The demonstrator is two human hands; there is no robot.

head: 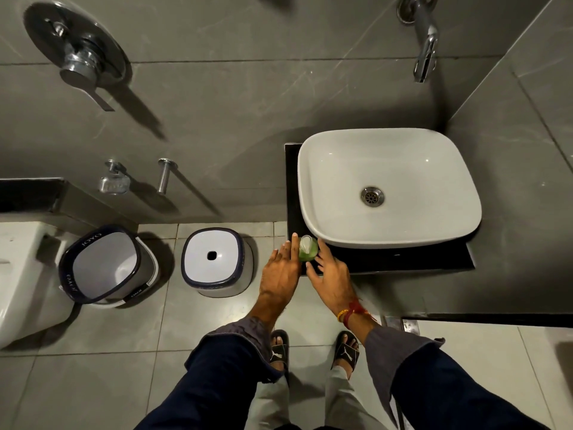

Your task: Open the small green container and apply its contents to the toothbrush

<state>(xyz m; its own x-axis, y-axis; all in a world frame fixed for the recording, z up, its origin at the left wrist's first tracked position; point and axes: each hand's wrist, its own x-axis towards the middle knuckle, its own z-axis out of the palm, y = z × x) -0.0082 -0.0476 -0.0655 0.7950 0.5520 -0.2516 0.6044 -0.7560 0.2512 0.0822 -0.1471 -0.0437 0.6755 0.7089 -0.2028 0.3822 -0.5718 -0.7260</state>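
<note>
A small green container [308, 249] with a pale clear top stands on the black counter [387, 259] at its front left corner, just in front of the white basin [387, 187]. My left hand [282, 271] reaches in from the left, its fingers lying flat against the container's left side. My right hand [328, 271] comes from the right, fingers spread, touching the container's right side. Neither hand is closed around it. No toothbrush is in view.
A wall tap [423, 41] hangs above the basin. On the floor to the left stand a white stool [214, 262] and a bucket [105, 265], with a toilet [21, 274] at the far left. A mixer handle [77, 60] sits on the wall.
</note>
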